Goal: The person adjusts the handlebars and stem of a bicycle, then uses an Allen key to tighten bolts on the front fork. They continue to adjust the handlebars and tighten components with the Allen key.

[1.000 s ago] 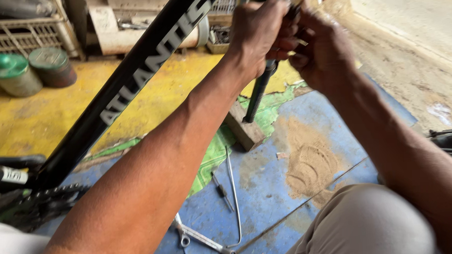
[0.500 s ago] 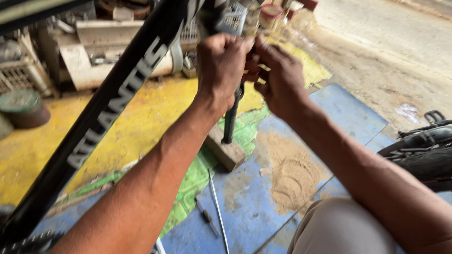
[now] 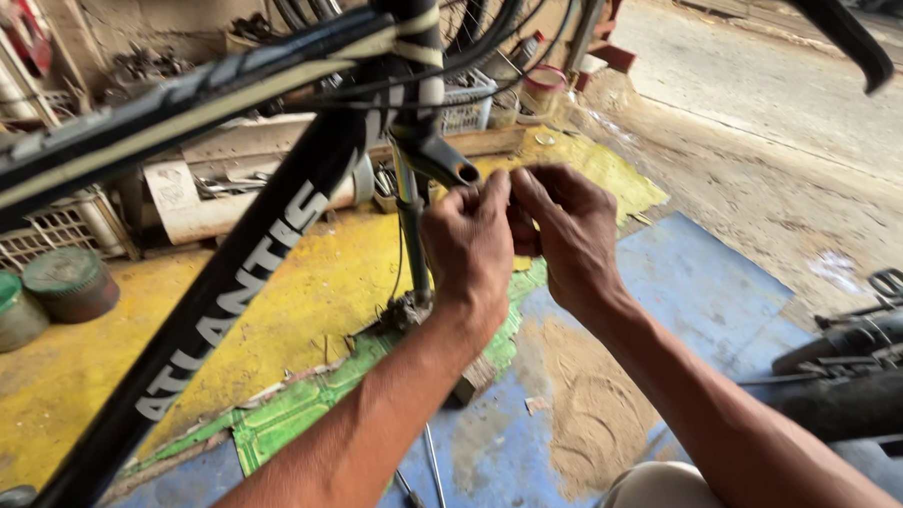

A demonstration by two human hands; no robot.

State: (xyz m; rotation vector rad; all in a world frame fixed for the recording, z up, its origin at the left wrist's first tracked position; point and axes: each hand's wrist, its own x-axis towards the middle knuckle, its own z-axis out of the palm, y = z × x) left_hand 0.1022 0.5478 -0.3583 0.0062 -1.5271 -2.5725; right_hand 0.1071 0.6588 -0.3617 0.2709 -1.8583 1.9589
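Beside the black tubular bicycle frame [image 3: 223, 292], both hands [image 3: 516, 237] pinch together.

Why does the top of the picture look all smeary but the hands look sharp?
In the head view, the left hand and right hand are fairly sharp in soft daylight; the bike frame near the camera is slightly blurred, the handlebar grip more so; the road looks pale and bright.

place: bicycle repair workshop | signs: black bike frame [image 3: 223, 292], spare tyres [image 3: 308, 4], parts crates [image 3: 41, 233], tools on floor [image 3: 434, 475]
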